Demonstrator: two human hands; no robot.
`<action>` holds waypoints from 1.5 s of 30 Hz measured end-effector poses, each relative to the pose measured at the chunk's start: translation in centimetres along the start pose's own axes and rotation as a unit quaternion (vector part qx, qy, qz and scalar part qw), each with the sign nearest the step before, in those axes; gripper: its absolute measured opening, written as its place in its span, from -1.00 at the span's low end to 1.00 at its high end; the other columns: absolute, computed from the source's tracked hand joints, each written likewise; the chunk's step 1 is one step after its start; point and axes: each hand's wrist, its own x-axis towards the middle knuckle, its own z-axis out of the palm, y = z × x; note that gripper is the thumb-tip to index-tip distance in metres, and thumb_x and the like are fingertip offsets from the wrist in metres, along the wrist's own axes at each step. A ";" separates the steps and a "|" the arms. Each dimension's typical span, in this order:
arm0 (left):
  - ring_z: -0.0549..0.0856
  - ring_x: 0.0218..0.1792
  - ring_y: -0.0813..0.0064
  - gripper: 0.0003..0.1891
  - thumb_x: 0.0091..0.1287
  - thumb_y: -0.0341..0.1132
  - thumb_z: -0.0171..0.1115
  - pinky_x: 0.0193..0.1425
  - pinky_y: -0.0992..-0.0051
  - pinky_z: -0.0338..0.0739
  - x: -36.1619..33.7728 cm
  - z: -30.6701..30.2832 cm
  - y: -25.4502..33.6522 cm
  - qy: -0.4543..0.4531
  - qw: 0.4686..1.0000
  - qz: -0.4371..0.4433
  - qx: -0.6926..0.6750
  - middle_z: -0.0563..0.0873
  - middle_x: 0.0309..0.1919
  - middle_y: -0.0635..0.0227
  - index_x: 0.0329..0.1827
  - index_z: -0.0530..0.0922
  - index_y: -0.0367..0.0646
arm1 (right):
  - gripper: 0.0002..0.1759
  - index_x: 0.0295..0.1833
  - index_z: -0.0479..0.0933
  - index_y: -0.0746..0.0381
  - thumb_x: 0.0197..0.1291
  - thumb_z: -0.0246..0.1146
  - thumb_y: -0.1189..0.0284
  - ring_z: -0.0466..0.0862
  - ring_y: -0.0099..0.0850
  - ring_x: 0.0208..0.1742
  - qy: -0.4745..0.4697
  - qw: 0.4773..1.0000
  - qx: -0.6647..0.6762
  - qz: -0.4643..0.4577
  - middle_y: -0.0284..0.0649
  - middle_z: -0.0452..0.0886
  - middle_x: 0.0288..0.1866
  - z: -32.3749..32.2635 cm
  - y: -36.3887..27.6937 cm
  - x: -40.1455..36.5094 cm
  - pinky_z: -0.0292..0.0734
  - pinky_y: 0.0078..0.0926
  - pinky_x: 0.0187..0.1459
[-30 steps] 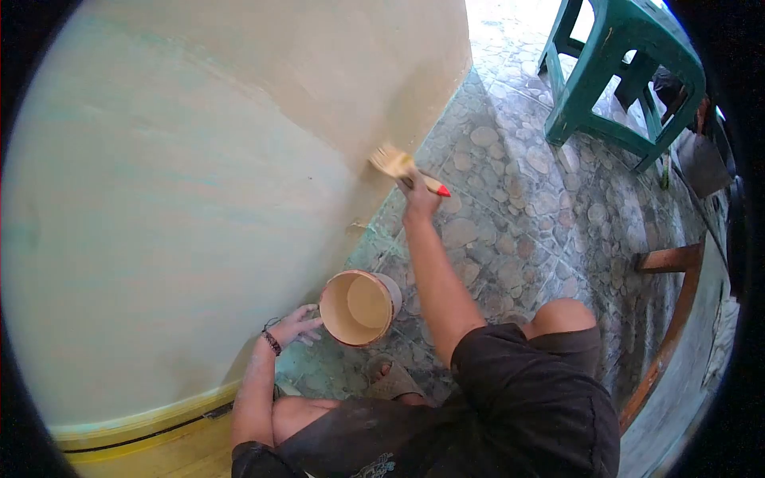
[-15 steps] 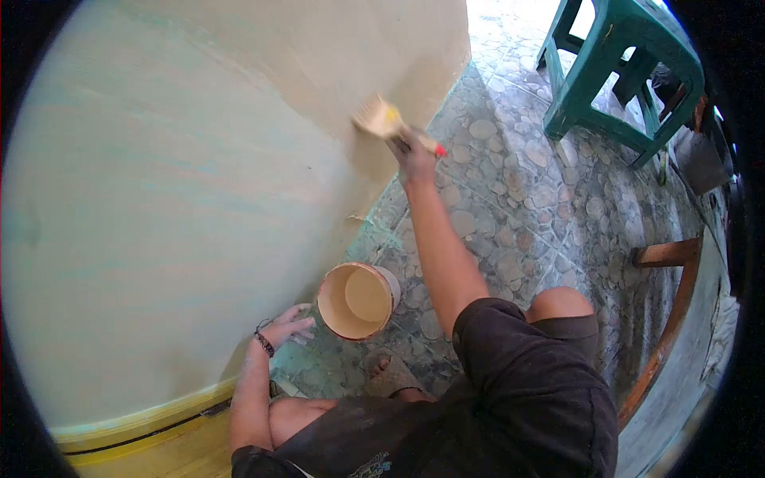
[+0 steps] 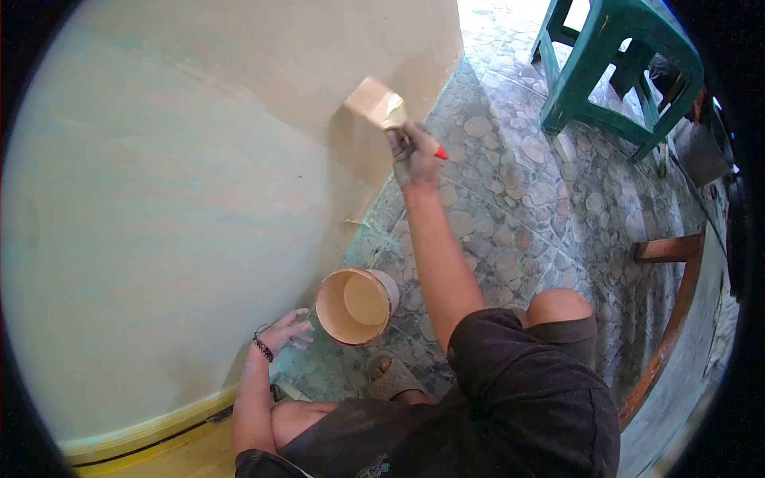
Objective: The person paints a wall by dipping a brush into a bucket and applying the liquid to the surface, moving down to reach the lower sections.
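We see one wall (image 3: 167, 207), the biggest thing here, pale over most of it and tan near the top. One floor (image 3: 510, 151) with a pattern of round stones runs along beside it. On the floor we count one green stool (image 3: 604, 56), up at the top right and well apart from both hands. One bucket (image 3: 331, 309) stands on the floor close to the wall, and its mouth faces us. We see tan paint (image 3: 368, 299) in it. One sandal (image 3: 396, 380) is on a foot just below the bucket. There is one brush (image 3: 377, 102), up past the bucket, with its wide end over the tan part of the wall. The brush is a bit blurry, so we cannot tell if its tip touches the wall. We count two hands. The right hand (image 3: 416, 156) is curled around the brush handle, and a red end pokes out beside it. The left hand (image 3: 288, 331) is loose, with its fingers spread a little and nothing in it that we can see. It is just beside the bucket, but we cannot tell if they touch. A dark band (image 3: 262, 348) goes around the left wrist.
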 end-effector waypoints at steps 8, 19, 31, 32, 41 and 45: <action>0.57 0.06 0.25 -0.23 0.24 -0.02 0.23 0.06 0.29 0.50 -1.1 1.0 1.3 -0.019 0.999 -0.025 0.027 0.47 0.14 0.10 0.41 0.07 -0.13 | -0.80 -0.24 0.50 0.26 -0.02 0.33 0.55 0.66 -0.32 -0.28 0.263 0.915 -0.291 -0.093 -0.22 0.61 -0.33 -12.2 2.9 2.3 0.63 -0.41 -0.25; 0.52 0.12 0.28 -0.28 0.29 -0.08 0.18 0.09 0.24 0.47 -1.3 1.9 1.5 -0.010 0.999 0.016 -0.025 0.44 0.19 0.11 0.42 0.06 -0.09 | -0.83 -0.38 0.58 0.27 -0.08 0.37 0.43 0.66 -0.38 -0.34 0.275 0.905 -0.266 -0.186 -0.20 0.66 -0.37 -5.0 -0.6 6.8 0.57 -0.38 -0.29; 0.49 0.14 0.29 -0.24 0.24 -0.03 0.23 0.12 0.23 0.41 -1.3 1.2 1.2 0.020 1.000 0.004 0.002 0.44 0.18 0.14 0.42 0.07 -0.06 | -0.84 -0.21 0.49 0.27 0.08 0.27 0.51 0.64 -0.43 -0.34 0.002 0.986 -0.119 -0.116 -0.25 0.60 -0.30 6.5 -4.8 4.7 0.64 -0.50 -0.26; 0.49 0.14 0.29 -0.24 0.24 -0.03 0.24 0.12 0.23 0.41 -1.0 1.0 1.2 0.022 1.000 0.009 0.001 0.45 0.17 0.14 0.42 0.07 -0.06 | -0.85 -0.21 0.49 0.27 0.09 0.26 0.52 0.64 -0.42 -0.35 -0.014 0.989 -0.103 -0.109 -0.24 0.59 -0.30 6.0 -4.7 5.2 0.64 -0.49 -0.27; 0.49 0.15 0.26 -0.27 0.25 -0.09 0.23 0.10 0.28 0.43 -1.0 1.1 2.1 0.038 0.999 0.012 0.023 0.46 0.17 0.15 0.42 0.08 -0.05 | -0.77 -0.34 0.53 0.23 -0.05 0.39 0.36 0.64 -0.34 -0.36 0.284 0.840 -0.425 -0.179 -0.22 0.63 -0.39 -9.1 0.1 8.7 0.56 -0.38 -0.25; 0.49 0.14 0.28 -0.27 0.26 -0.09 0.22 0.09 0.29 0.43 -0.9 1.3 1.9 0.038 0.999 -0.001 0.026 0.46 0.17 0.15 0.41 0.08 -0.08 | -0.74 -0.39 0.54 0.23 -0.10 0.41 0.30 0.64 -0.31 -0.42 0.240 0.765 -0.539 -0.258 -0.21 0.62 -0.49 -1.2 0.4 10.6 0.52 -0.33 -0.31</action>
